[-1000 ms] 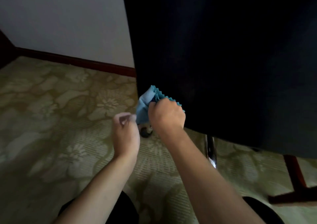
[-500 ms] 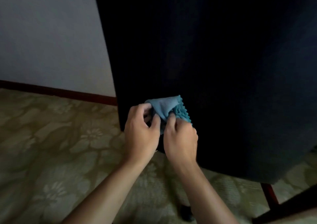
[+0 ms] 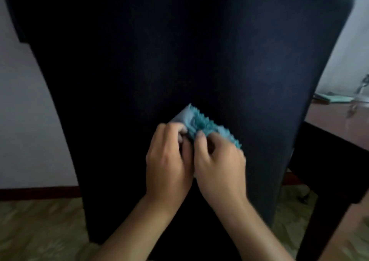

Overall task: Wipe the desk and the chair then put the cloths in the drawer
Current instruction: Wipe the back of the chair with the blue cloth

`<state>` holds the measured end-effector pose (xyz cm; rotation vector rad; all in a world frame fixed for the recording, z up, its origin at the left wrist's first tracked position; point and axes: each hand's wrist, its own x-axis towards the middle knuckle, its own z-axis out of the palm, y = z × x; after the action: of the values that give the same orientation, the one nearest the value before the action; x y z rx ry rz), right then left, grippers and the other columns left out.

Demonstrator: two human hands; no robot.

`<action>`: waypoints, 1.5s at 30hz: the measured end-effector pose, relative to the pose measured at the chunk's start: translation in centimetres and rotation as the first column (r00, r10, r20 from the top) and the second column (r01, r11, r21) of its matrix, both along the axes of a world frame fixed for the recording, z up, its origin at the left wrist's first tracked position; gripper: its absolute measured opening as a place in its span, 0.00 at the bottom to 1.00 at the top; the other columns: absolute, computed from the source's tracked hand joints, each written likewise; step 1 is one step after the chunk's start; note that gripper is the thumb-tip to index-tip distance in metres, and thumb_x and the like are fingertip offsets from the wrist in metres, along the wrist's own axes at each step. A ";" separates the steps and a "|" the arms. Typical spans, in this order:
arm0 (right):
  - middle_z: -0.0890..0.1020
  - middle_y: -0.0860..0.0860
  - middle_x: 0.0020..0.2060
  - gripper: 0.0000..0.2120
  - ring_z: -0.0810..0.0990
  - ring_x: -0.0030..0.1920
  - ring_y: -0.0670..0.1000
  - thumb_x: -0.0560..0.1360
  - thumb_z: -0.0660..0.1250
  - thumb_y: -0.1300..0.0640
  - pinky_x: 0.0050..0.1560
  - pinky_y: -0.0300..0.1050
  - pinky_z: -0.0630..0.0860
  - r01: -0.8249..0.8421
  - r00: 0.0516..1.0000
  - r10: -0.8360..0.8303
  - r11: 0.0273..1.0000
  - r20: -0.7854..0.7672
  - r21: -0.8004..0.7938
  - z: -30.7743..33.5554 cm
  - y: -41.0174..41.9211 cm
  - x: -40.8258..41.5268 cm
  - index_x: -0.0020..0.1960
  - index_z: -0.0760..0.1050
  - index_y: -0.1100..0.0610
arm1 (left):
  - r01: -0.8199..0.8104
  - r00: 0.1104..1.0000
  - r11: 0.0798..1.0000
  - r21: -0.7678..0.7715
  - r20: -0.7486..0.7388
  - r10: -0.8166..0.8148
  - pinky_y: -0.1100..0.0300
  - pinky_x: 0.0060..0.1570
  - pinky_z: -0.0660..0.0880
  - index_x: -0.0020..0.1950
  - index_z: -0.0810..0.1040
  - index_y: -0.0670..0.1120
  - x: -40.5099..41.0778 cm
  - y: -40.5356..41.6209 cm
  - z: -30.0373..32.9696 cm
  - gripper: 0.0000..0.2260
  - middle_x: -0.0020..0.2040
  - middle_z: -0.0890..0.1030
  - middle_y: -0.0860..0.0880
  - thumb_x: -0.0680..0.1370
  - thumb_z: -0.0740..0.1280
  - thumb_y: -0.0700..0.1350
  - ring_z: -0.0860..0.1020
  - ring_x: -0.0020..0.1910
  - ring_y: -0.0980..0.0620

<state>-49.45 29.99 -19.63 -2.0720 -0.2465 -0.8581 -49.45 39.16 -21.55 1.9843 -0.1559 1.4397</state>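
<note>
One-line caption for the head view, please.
Both hands, left hand and right hand, bunch a blue cloth before the dark chair back.

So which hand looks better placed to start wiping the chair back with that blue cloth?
Probably the right hand: more of the bunched blue cloth spreads beyond its fingers against the dark chair back. The left hand only pinches the cloth's left end.

Both forearms are being shown bare to the frame's lower edge, no sleeves being seen; the left hand point(image 3: 168, 161) and right hand point(image 3: 220, 165) are being left ungloved
</note>
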 end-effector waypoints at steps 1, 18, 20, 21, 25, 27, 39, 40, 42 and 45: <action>0.75 0.48 0.27 0.20 0.77 0.34 0.54 0.77 0.57 0.43 0.36 0.46 0.61 0.041 0.996 -0.039 0.999 0.084 -0.023 2.1 -0.5 0.1 0.32 0.66 0.54 | 0.037 0.999 0.999 0.016 0.031 -0.037 0.57 0.42 0.71 0.53 0.75 0.46 0.1 -0.5 2.3 0.08 0.44 0.74 0.54 0.76 0.70 0.41 0.75 0.42 0.52; 0.73 0.46 0.23 0.15 0.78 0.27 0.51 0.74 0.63 0.47 0.28 0.37 0.61 0.182 0.967 -0.144 0.967 0.209 -0.177 0.1 -5.4 1.1 0.32 0.62 0.48 | 0.089 0.996 0.973 0.215 -0.020 -0.086 0.57 0.38 0.73 0.46 0.75 0.46 0.8 -3.1 1.2 0.08 0.42 0.79 0.49 0.74 0.74 0.40 0.80 0.39 0.48; 0.66 0.42 0.21 0.16 0.74 0.25 0.47 0.75 0.63 0.45 0.26 0.31 0.57 0.159 0.978 -0.133 0.974 0.162 -0.159 -2.4 -5.8 0.7 0.33 0.62 0.46 | 0.138 0.987 0.981 0.138 -0.096 -0.125 0.57 0.36 0.76 0.48 0.73 0.50 0.6 -3.2 -1.3 0.09 0.43 0.79 0.54 0.75 0.72 0.43 0.80 0.38 0.54; 0.66 0.42 0.20 0.16 0.73 0.26 0.46 0.75 0.61 0.43 0.25 0.34 0.59 0.139 0.983 -0.118 0.979 0.140 -0.150 -3.0 -5.9 0.5 0.33 0.62 0.47 | 0.152 0.983 0.983 0.105 -0.118 -0.140 0.57 0.36 0.76 0.50 0.72 0.52 0.4 -3.2 -1.8 0.09 0.43 0.78 0.56 0.75 0.71 0.44 0.79 0.39 0.57; 0.76 0.46 0.26 0.17 0.76 0.29 0.48 0.75 0.55 0.38 0.32 0.50 0.73 0.056 0.995 -0.043 0.988 0.094 -0.141 -3.1 -6.2 0.0 0.38 0.66 0.50 | 0.144 0.973 0.987 -0.067 -0.175 -0.153 0.69 0.38 0.72 0.63 0.68 0.58 0.1 -3.1 -1.1 0.22 0.42 0.76 0.62 0.73 0.71 0.48 0.77 0.40 0.60; 0.80 0.45 0.29 0.12 0.79 0.31 0.46 0.74 0.56 0.39 0.36 0.51 0.76 0.023 0.997 -0.013 0.991 0.074 -0.129 -2.8 -6.6 -0.1 0.43 0.70 0.47 | 0.091 0.972 0.995 -0.052 -0.211 -0.100 0.67 0.36 0.72 0.61 0.69 0.57 0.1 -3.0 0.0 0.21 0.40 0.74 0.61 0.72 0.72 0.49 0.76 0.38 0.61; 0.81 0.43 0.31 0.07 0.78 0.27 0.43 0.71 0.59 0.46 0.26 0.35 0.71 -0.104 0.955 0.142 0.983 -0.262 0.154 1.5 -9.7 -1.6 0.48 0.71 0.43 | 0.175 0.831 0.971 0.160 -0.554 -0.059 0.69 0.24 0.65 0.37 0.65 0.55 -3.0 -5.7 7.7 0.15 0.32 0.74 0.58 0.70 0.72 0.54 0.75 0.32 0.60; 0.82 0.43 0.33 0.09 0.79 0.29 0.43 0.71 0.59 0.46 0.27 0.36 0.74 -0.097 0.936 0.169 0.967 -0.309 0.235 2.4 -10.4 -2.0 0.49 0.73 0.43 | 0.215 0.807 0.970 0.113 -0.580 -0.111 0.70 0.24 0.67 0.39 0.65 0.56 -3.4 -6.3 8.6 0.15 0.31 0.74 0.59 0.70 0.72 0.55 0.76 0.33 0.62; 0.84 0.43 0.37 0.11 0.82 0.34 0.45 0.70 0.61 0.48 0.32 0.46 0.81 -0.052 0.911 0.180 0.943 -0.372 0.328 5.1 -12.2 -2.2 0.52 0.74 0.41 | 0.282 0.745 0.958 0.047 -0.640 -0.188 0.70 0.27 0.69 0.44 0.66 0.58 -3.2 -7.9 11.5 0.15 0.35 0.77 0.61 0.70 0.73 0.56 0.77 0.33 0.62; 0.85 0.43 0.43 0.20 0.84 0.38 0.47 0.73 0.64 0.57 0.35 0.46 0.82 -0.001 0.899 0.186 0.906 -0.396 0.424 10.2 -15.2 -3.7 0.58 0.73 0.35 | 0.370 0.667 0.929 0.016 -0.701 -0.254 0.64 0.33 0.74 0.53 0.66 0.64 -3.5 -11.1 17.4 0.20 0.41 0.79 0.62 0.69 0.74 0.57 0.78 0.34 0.60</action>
<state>-53.18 14.83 -9.41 -1.7674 0.0726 -0.3333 -52.92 28.05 -4.11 2.3499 -0.2676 0.4064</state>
